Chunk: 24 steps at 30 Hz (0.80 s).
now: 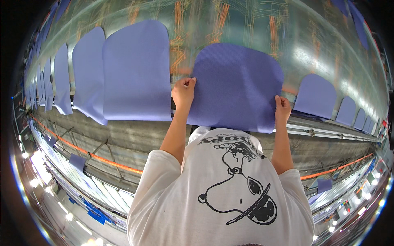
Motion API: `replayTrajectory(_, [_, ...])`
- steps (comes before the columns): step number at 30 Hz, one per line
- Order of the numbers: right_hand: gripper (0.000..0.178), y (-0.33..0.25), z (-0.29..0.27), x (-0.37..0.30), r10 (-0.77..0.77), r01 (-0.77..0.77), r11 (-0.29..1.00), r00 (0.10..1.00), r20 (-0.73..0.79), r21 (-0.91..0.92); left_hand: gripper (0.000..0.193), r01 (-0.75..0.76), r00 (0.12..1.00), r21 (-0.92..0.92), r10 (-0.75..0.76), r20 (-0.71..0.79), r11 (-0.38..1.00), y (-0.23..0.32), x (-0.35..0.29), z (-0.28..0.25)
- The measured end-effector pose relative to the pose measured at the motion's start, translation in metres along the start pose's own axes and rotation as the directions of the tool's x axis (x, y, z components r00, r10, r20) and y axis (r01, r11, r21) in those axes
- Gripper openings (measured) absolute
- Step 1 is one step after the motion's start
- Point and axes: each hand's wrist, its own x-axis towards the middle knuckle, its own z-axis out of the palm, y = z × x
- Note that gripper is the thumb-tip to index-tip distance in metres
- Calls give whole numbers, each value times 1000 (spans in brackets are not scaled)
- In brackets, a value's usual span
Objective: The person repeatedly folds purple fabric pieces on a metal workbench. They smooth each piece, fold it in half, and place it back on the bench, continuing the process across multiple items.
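Glossy, greenish, orange-streaked table (246,30) with round-cornered purple sheets (238,86) in a row on it.

Factory; long table (246,26) lined with purple sheets (236,84)

violet panel (237,87), black-printed white shirt (223,188)

"What are the hands on?"

"A dark purple sheet (238,88) with rounded far corners. The left hand (183,92) pinches its left edge; the right hand (282,108) pinches the right edge, nearer the wearer."

"What's under it?"

"A glossy greenish tabletop (303,47) streaked with orange lines. The sheet's near end reaches past the table's edge."

"Any others?"

"Yes, a lavender sheet (137,74) just left, and a lavender panel (316,96) apart on the right."

"And the wearer?"

"In a white T-shirt (172,209) with a cartoon dog print."
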Motion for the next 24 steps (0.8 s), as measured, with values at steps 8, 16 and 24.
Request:
replayTrajectory(8, [32,9,3,5,8,-8,997,1000,-5,81,33,-33,999,-34,32,-12,999,1,-3,3])
replayTrajectory(16, [33,-6,2,5,97,-98,994,995,14,44,34,-49,999,18,49,-7,999,1,-4,2])
replayTrajectory(24, [36,-3,-3,9,117,-119,993,992,38,29,34,-73,997,27,74,-21,997,4,-8,5])
